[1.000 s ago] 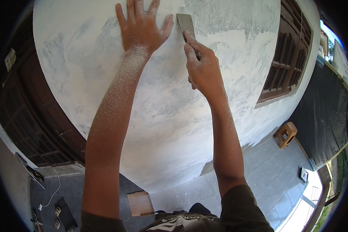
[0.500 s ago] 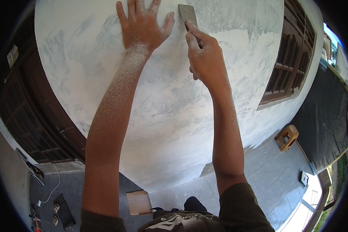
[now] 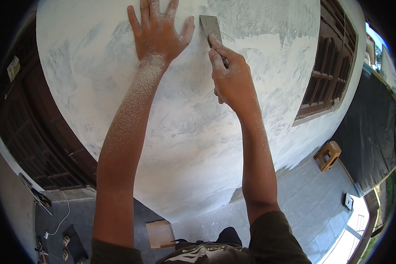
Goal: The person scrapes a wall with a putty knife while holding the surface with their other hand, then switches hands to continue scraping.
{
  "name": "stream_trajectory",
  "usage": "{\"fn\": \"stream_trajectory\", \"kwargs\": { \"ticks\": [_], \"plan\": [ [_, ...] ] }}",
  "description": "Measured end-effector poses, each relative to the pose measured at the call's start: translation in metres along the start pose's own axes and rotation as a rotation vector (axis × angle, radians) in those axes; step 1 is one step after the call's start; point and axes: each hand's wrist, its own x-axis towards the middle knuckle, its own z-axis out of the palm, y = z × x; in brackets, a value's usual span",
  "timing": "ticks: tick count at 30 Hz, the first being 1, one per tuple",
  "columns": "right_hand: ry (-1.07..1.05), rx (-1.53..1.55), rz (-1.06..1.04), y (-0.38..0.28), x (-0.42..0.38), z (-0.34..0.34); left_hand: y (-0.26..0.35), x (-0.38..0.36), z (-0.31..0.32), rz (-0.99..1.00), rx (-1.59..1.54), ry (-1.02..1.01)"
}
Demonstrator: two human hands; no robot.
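Note:
My right hand (image 3: 231, 77) grips the handle of a putty knife (image 3: 211, 30), thumb and forefinger closed near its base. The flat metal blade points up and lies against the wall (image 3: 193, 132), which is coated in patchy white and grey filler. To its left, my left hand (image 3: 158, 35) rests on the same wall with the fingers spread, holding nothing. Pale dust covers that hand's wrist and forearm. Most of the knife's handle is hidden inside my right fist.
A brown window (image 3: 328, 66) is on the right and a dark wooden door (image 3: 53, 127) on the left. On the tiled floor are a stool (image 3: 328, 156), a cardboard piece (image 3: 159, 233), sandals (image 3: 66, 247) and a white cable (image 3: 62, 220). Black sheeting (image 3: 369, 132) hangs at the right.
The putty knife and my right hand have moved slightly down the wall. My left hand stays spread on the wall, a little further left and lower in view.

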Motion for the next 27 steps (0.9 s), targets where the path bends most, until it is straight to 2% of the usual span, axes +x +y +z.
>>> {"fn": "stream_trajectory", "kwargs": {
  "ticks": [9,15,17,23,27],
  "plan": [
    [-0.015,-0.03,-0.006,-0.007,0.005,-0.008,-0.001,-0.001,-0.001,0.007,-0.012,0.009],
    [-0.109,0.003,0.182,-0.024,0.012,-0.016,-0.001,0.0,-0.001,0.0,-0.006,-0.002],
    [0.021,-0.047,-0.081,-0.006,0.005,-0.006,0.0,-0.001,0.0,-0.007,-0.01,-0.008],
    [-0.019,0.071,0.031,-0.022,0.015,-0.009,0.0,-0.001,0.0,-0.014,-0.019,-0.004],
    [-0.011,-0.002,0.007,-0.005,0.008,-0.006,-0.001,-0.001,0.003,-0.003,-0.029,0.027]
  ]
}}
